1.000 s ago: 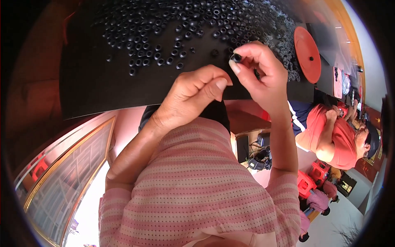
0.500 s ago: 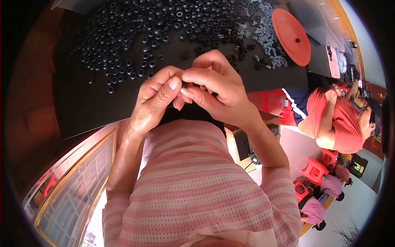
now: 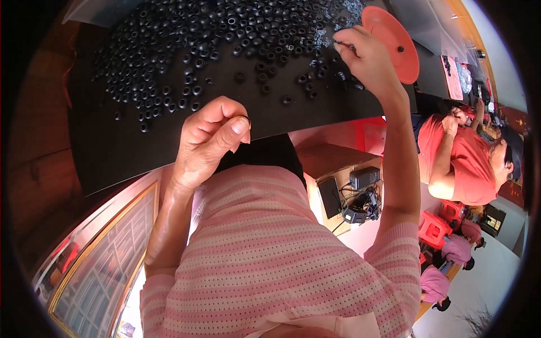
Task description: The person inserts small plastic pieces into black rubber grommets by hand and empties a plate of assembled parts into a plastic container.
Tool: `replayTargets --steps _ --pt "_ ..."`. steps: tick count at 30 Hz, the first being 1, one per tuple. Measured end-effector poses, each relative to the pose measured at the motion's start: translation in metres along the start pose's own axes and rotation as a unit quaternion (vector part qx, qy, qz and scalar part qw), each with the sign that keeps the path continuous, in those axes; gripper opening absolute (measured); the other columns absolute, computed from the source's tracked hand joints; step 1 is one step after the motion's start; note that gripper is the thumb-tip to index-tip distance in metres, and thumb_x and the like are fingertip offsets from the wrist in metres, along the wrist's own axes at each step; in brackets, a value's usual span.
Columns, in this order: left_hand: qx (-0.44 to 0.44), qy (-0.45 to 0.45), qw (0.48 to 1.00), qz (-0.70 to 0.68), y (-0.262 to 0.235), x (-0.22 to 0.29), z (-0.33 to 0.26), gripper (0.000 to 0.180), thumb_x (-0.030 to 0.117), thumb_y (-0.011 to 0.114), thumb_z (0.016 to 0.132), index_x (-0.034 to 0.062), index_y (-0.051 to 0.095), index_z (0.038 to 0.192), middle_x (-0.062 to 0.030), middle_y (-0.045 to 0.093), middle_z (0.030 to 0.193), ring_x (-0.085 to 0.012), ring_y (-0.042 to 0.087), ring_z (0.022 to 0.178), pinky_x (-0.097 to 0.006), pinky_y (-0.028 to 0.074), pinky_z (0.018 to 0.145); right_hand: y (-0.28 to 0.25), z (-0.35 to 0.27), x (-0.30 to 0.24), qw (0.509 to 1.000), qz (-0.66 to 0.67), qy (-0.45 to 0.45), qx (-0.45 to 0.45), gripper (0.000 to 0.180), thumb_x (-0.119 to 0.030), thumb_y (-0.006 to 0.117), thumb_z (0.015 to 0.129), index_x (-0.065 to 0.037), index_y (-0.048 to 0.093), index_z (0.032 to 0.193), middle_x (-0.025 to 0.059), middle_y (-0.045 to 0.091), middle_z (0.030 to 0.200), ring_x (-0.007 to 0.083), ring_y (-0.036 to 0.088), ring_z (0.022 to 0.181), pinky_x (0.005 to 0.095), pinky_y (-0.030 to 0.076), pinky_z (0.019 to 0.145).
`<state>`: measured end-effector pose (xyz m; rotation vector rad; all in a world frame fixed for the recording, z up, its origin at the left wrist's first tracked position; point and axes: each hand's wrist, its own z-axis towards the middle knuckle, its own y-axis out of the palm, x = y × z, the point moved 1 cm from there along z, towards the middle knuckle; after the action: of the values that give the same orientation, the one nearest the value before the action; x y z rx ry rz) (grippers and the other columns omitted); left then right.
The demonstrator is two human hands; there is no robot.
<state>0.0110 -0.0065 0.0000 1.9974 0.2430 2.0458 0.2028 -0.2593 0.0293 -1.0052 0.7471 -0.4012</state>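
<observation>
Your left hand (image 3: 211, 138) pinches a small dark piece (image 3: 248, 119) near the table's (image 3: 127, 149) edge. Farther out, your right hand (image 3: 367, 59), the nearer one, puts its fingertips just right of the clear bits (image 3: 321, 40); their grip I cannot tell. Black rings (image 3: 197, 36) spread leftward.

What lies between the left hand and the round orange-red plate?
In the head view, several small black ring-shaped pieces and the right hand lie there.

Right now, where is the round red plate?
In the head view, the red plate is at the upper right, on the black table, just right of the right hand.
</observation>
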Motion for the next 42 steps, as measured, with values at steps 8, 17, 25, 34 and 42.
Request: replayTargets --steps 8,17,25,34,42 --pt "0.004 -0.002 1.000 0.005 -0.001 0.001 0.000 0.020 0.022 0.061 0.094 0.0033 0.059 0.087 -0.0007 0.058 0.071 -0.0053 0.047 0.060 -0.020 0.040 0.054 0.008 0.008 -0.008 0.992 -0.104 0.049 -0.056 0.008 -0.012 0.055 0.085 -0.006 0.058 0.087 0.0083 0.058 0.091 0.0314 0.058 0.085 0.0406 0.046 0.071" --pt "0.013 -0.020 0.998 -0.058 -0.004 0.004 0.005 0.035 0.034 0.047 0.100 0.0004 0.057 0.099 -0.0043 0.059 0.078 -0.0070 0.047 0.062 -0.021 0.041 0.057 0.003 0.001 -0.038 0.976 0.188 0.105 0.014 0.007 -0.006 0.066 0.082 -0.003 0.063 0.088 0.0025 0.059 0.078 0.0114 0.056 0.066 0.0259 0.045 0.061" --pt "0.018 -0.033 0.991 -0.125 -0.004 0.004 0.005 0.039 0.038 0.049 0.098 -0.0001 0.056 0.105 -0.0058 0.059 0.080 -0.0085 0.048 0.062 -0.021 0.040 0.058 0.029 -0.003 -0.129 0.867 0.492 -0.003 -0.075 0.001 0.000 0.062 0.086 0.000 0.062 0.087 0.0022 0.058 0.078 0.0085 0.060 0.067 0.0218 0.045 0.060" --pt "0.082 0.000 0.988 -0.127 -0.010 -0.009 -0.001 0.032 0.033 0.053 0.097 0.0023 0.057 0.105 -0.0032 0.060 0.079 -0.0092 0.050 0.059 -0.020 0.040 0.055 0.060 -0.007 -0.148 0.873 0.477 -0.099 0.024 0.007 0.007 0.059 0.083 0.001 0.060 0.087 0.0070 0.053 0.077 0.0152 0.064 0.061 0.0264 0.049 0.050" --pt "0.093 0.003 0.988 -0.120 -0.005 -0.005 0.004 0.032 0.033 0.052 0.098 0.0009 0.056 0.100 -0.0015 0.056 0.074 -0.0074 0.045 0.057 -0.019 0.038 0.054 0.061 -0.024 -0.158 0.958 0.179 -0.170 0.147 0.013 -0.014 0.064 0.071 -0.005 0.062 0.081 0.0059 0.053 0.073 0.0218 0.059 0.061 0.0346 0.048 0.043"
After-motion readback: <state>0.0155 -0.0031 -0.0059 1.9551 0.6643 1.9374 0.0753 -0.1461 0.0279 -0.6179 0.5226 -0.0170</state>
